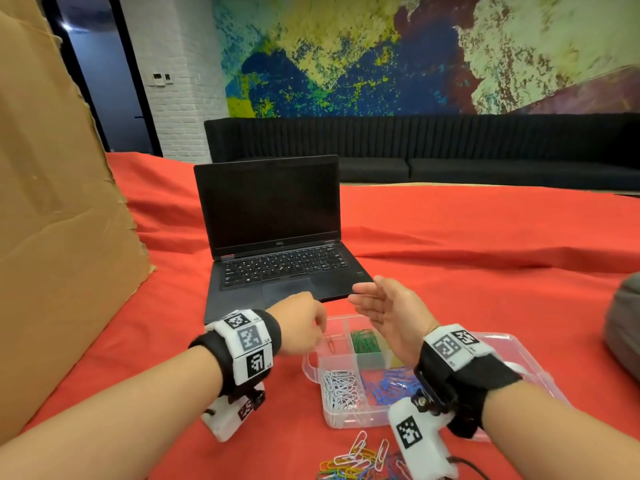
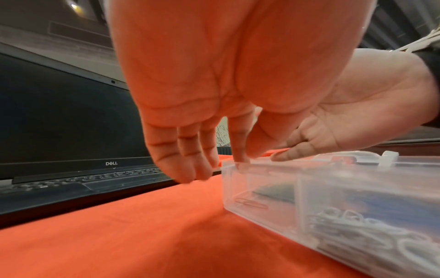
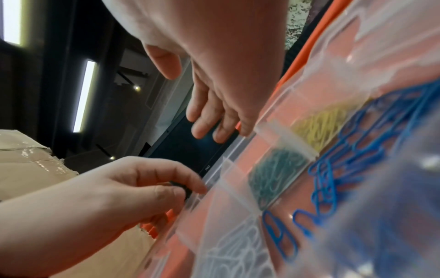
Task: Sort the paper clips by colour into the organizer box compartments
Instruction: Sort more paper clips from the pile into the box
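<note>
Loose clips are lying in a mixed pile on the cloth just in front of the box; white, blue, green and yellow lots are already sitting in compartments, plus a red clip at back left. Probably light, springy, slippery wire: best pinching one by a loop end, as they're tangling. Left hand is hovering at the box's back-left corner, thumb and forefinger closing together; can't tell if anything's between them. Right hand is hanging spread above the back row, holding nothing. Laptop is sitting behind.
</note>
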`<action>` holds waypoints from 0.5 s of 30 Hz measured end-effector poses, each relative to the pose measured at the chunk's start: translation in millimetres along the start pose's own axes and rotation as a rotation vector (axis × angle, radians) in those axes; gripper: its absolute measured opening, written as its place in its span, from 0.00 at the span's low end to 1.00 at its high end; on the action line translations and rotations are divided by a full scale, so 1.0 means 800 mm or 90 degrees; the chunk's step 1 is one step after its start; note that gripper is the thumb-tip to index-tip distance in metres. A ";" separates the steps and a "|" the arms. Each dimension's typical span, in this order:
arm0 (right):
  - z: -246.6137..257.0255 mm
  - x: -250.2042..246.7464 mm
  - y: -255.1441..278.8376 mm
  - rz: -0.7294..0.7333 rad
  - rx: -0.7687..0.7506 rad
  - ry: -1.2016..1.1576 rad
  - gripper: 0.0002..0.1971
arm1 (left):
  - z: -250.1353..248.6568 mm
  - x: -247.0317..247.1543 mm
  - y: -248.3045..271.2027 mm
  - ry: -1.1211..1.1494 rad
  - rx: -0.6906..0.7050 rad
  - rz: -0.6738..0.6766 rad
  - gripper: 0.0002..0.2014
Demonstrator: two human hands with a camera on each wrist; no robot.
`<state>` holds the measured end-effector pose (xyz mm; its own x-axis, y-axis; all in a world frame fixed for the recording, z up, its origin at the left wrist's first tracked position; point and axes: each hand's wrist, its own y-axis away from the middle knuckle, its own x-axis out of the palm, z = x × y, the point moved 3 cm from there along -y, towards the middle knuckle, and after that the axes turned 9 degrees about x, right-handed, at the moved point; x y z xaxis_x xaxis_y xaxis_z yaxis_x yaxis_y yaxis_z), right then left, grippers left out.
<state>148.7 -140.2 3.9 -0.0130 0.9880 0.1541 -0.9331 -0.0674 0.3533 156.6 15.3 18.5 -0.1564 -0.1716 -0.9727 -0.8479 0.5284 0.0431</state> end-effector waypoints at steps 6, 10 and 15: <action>0.020 -0.047 0.063 -0.031 -0.042 0.325 0.05 | -0.030 -0.007 0.047 0.003 0.110 0.026 0.10; 0.002 -0.096 0.118 0.031 -0.013 0.715 0.05 | -0.074 0.018 0.083 -0.031 0.192 0.117 0.09; -0.025 -0.132 0.176 0.037 -0.036 0.976 0.05 | -0.115 0.029 0.105 -0.119 0.206 -0.005 0.05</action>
<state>11.8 -250.9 19.0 -0.3626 0.1760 -0.9152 -0.9295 -0.1397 0.3414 35.0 -20.5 20.5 -0.0301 -0.0377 -0.9988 -0.6397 0.7686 -0.0097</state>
